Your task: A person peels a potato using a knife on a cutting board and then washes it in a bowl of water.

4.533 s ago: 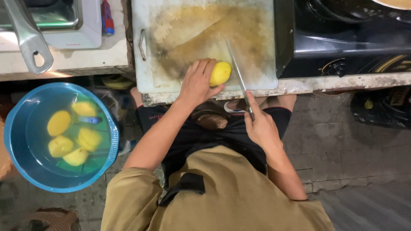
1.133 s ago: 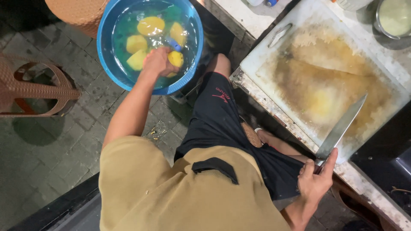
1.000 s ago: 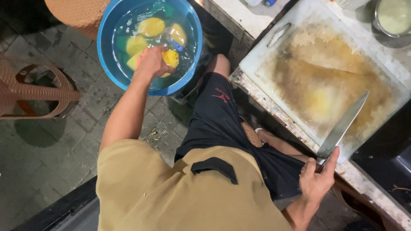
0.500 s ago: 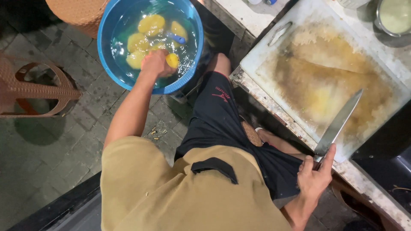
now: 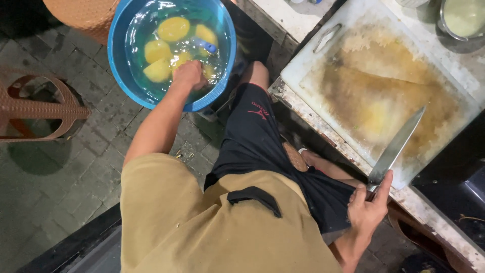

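Note:
My left hand (image 5: 189, 75) is down in a blue bowl (image 5: 123, 75) of water that holds several peeled yellow potatoes (image 5: 173, 29). Its fingers curl around one potato at the near side of the bowl; that potato is mostly hidden. A small blue object (image 5: 204, 45) floats beside it. My right hand (image 5: 370, 208) grips the handle of a large knife (image 5: 396, 146), whose blade lies slanted over the near edge of the stained white cutting board (image 5: 374, 96).
A brown woven stool (image 5: 35, 108) stands at the left on the paved floor, another woven seat (image 5: 81, 12) above the bowl. A metal pot (image 5: 462, 17) sits at the top right of the counter. A dark stove edge (image 5: 454, 177) lies right of the board.
Earlier my left hand held a potato on the board; it then reached into the bowl. Over the last second it shifted among the potatoes and closed. The knife hand has barely moved.

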